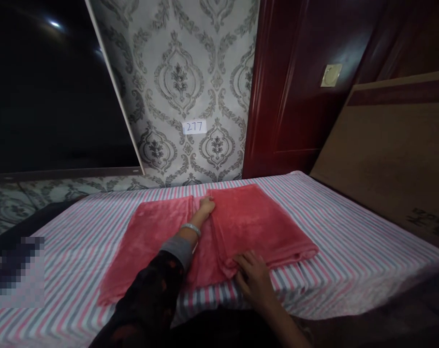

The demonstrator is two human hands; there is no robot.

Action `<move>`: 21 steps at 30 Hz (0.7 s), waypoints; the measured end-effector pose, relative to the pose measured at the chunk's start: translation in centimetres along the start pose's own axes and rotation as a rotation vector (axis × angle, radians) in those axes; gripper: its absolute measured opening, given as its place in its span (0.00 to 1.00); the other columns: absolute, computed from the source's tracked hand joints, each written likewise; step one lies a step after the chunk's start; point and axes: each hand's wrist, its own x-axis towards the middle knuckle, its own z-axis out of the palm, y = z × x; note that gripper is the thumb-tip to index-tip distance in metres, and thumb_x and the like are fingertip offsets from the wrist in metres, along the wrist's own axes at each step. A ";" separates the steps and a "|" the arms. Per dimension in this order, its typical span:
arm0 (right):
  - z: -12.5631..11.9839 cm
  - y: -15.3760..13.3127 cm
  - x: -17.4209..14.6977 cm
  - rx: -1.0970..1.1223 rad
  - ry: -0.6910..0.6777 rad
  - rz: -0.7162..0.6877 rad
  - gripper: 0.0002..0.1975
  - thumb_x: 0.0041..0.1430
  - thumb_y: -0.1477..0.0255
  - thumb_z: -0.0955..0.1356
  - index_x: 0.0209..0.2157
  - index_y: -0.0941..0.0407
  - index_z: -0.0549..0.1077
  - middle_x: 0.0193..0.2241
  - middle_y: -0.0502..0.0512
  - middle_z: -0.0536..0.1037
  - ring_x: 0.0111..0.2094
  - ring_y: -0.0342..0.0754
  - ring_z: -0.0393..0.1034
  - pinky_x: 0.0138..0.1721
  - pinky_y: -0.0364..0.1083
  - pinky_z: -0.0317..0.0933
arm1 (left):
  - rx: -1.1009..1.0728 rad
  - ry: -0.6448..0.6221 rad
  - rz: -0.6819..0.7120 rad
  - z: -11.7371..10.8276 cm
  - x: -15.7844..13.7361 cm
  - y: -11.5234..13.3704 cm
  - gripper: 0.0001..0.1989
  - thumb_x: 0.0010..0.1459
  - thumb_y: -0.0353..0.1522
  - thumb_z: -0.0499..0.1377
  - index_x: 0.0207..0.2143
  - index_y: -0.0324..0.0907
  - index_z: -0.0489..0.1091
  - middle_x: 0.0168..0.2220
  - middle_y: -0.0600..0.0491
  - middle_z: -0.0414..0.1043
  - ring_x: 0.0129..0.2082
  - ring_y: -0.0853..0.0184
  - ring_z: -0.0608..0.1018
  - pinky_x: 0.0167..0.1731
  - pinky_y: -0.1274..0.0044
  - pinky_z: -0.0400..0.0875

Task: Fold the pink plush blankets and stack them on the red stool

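Note:
A coral-red plush blanket (256, 222) lies partly folded on the striped cloth. Its right part is stacked in several layers, with a rolled edge along the near side, and its left part spreads flatter. At the far end of the inner edge, my left hand (207, 205) is closed on the blanket, its arm reaching across the flatter part. A bracelet (191, 228) circles that wrist. Close to me, my right hand (254, 280) pinches the near corner of the stacked layers, fingers on top and thumb lower down. Both fingertips are partly hidden in the fabric.
The pink, grey and white striped cloth (346, 232) covers the surface. A large cardboard box (393, 154) leans at the right. Behind stand a patterned wall with a paper marked 277 (194, 126) and a dark red panel (277, 96). A black screen (52, 96) is at left.

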 end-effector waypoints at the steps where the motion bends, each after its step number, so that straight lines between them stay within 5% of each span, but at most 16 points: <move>1: -0.1 -0.3 0.0 0.002 -0.013 0.002 0.15 0.56 0.80 0.62 0.41 0.52 0.74 0.36 0.56 0.76 0.38 0.54 0.69 0.39 0.51 0.62 | 0.033 -0.007 0.009 -0.2 0.0 0.2 0.17 0.64 0.39 0.61 0.52 0.40 0.70 0.51 0.47 0.72 0.47 0.61 0.77 0.46 0.64 0.76; 6: -2.1 -1.8 0.4 0.017 -0.116 -0.015 0.14 0.60 0.76 0.66 0.47 0.53 0.74 0.42 0.58 0.77 0.42 0.55 0.69 0.44 0.53 0.63 | 0.200 -0.019 0.207 -1.0 -0.7 2.0 0.25 0.48 0.28 0.68 0.51 0.37 0.73 0.64 0.36 0.61 0.63 0.43 0.65 0.61 0.57 0.61; 8: -3.2 -2.1 1.0 0.035 -0.173 -0.010 0.13 0.63 0.70 0.68 0.50 0.53 0.74 0.43 0.57 0.77 0.43 0.54 0.70 0.45 0.52 0.64 | 0.240 -0.091 0.340 -0.8 -1.7 2.4 0.28 0.46 0.28 0.68 0.53 0.39 0.72 0.66 0.39 0.60 0.67 0.46 0.59 0.65 0.61 0.54; 13: -3.9 -1.2 3.0 -0.121 -0.076 0.113 0.17 0.69 0.66 0.64 0.56 0.55 0.72 0.52 0.63 0.76 0.54 0.57 0.68 0.55 0.57 0.62 | 0.442 -0.305 0.611 0.2 -5.1 1.3 0.32 0.54 0.38 0.65 0.60 0.40 0.67 0.66 0.39 0.61 0.69 0.48 0.58 0.67 0.59 0.49; 17: -1.8 -0.2 2.9 -0.338 -0.230 0.199 0.28 0.65 0.61 0.69 0.63 0.56 0.68 0.63 0.67 0.66 0.65 0.67 0.55 0.62 0.70 0.50 | 0.807 -0.292 0.762 0.4 -7.1 -1.3 0.34 0.60 0.42 0.59 0.65 0.39 0.61 0.70 0.35 0.51 0.71 0.42 0.50 0.65 0.49 0.43; 21: -1.5 0.1 2.1 -0.305 -0.305 0.181 0.24 0.66 0.62 0.67 0.61 0.55 0.70 0.63 0.65 0.67 0.65 0.64 0.57 0.62 0.68 0.50 | 1.006 -0.293 0.758 0.4 -7.8 -2.4 0.34 0.64 0.44 0.54 0.68 0.40 0.56 0.70 0.35 0.50 0.70 0.40 0.52 0.64 0.47 0.48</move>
